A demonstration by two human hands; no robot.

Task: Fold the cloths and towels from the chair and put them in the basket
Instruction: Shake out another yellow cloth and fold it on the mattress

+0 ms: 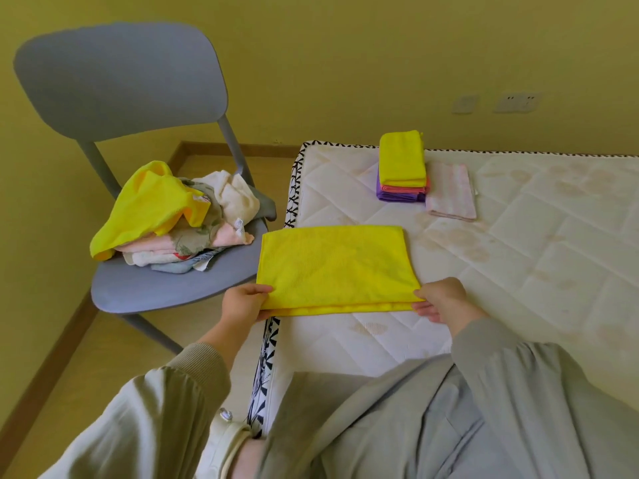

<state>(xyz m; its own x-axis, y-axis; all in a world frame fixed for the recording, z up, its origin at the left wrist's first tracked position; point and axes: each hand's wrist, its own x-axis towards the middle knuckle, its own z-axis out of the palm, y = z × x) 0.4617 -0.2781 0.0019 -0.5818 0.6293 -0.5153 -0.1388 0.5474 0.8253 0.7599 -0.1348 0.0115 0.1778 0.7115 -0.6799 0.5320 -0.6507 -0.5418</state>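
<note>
Even soft daylight, yellowish cast; faint shadows; wide-angle bending at edges; slightly soft detail.

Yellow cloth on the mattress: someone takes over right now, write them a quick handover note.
Hands: left hand and right hand each pinch a near corner of the yellow cloth, folded in half on the mattress.
Done: a folded stack and a pink cloth lie at the far edge.
Left: finish this fold; fold the pile on the chair; put everything in the basket, which is not in view.

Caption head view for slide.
Left hand and right hand pinch near corners of folded yellow microfibre cloth on white quilted mattress.
</note>
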